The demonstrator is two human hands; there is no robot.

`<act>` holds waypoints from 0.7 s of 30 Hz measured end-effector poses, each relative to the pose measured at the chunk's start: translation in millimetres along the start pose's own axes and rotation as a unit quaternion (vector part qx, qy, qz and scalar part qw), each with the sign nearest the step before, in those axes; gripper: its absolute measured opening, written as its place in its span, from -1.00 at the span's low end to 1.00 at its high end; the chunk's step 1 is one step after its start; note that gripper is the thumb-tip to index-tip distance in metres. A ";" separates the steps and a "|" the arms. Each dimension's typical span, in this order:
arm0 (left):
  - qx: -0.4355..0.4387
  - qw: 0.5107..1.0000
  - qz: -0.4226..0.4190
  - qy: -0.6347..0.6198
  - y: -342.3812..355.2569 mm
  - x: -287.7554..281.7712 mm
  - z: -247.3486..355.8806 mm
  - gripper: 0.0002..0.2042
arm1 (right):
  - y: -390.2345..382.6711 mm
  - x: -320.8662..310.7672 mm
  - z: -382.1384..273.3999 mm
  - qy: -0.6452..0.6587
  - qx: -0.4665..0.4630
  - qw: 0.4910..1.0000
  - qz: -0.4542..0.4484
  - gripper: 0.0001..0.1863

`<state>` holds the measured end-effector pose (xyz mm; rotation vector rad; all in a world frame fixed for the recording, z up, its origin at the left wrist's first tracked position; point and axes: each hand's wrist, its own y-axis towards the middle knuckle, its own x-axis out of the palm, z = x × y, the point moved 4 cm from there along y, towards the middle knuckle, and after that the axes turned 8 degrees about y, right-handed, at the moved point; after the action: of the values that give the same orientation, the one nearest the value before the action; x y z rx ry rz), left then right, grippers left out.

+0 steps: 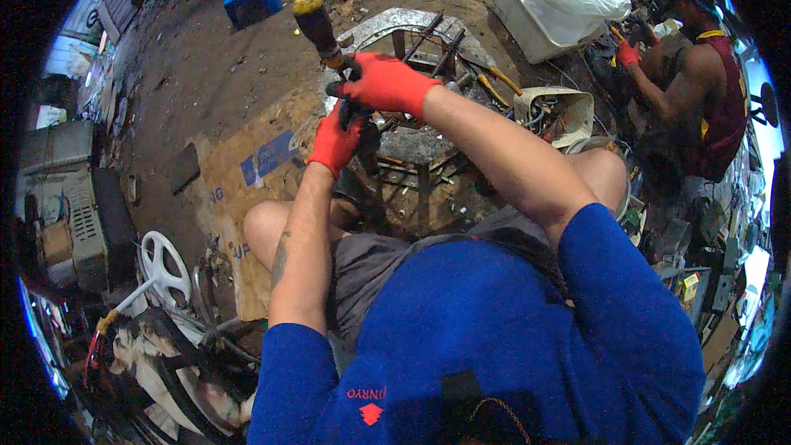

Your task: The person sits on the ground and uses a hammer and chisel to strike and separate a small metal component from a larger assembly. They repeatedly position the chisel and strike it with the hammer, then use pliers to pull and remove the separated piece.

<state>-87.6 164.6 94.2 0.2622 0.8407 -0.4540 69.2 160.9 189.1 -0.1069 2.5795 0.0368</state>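
Right grip (pixel 383 82) closed round screwdriver (pixel 320 31) shaft, handle jutting up-left; left grip (pixel 336 142) just below, clenched on dark metal part (pixel 367 136).

Single view from a head-worn fisheye camera, looking steeply down over the wearer's chest and blue shirt (pixel 494 338), which fills the near edge. Both forearms enter from the near side and meet just above the middle of the frame, close to the lens, where the left hand (pixel 336 142) and right hand (pixel 386 82) sit. The dirt floor (pixel 206 74) stretches away to the far side. Straight edges bend toward the dark circular rim. At far right the view takes in a second person (pixel 700 91), well apart from the wearer. No other view overlaps it.
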 end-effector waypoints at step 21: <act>-0.003 1.000 0.016 0.026 -5.5 25.9 -31.7 -0.37 | -161.3 -77.4 116.1 -0.061 0.162 0.979 0.105 -0.26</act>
<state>-96.0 165.1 53.8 0.2823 0.8878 -0.4169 209.5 11.0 131.2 0.2815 2.4275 -0.2896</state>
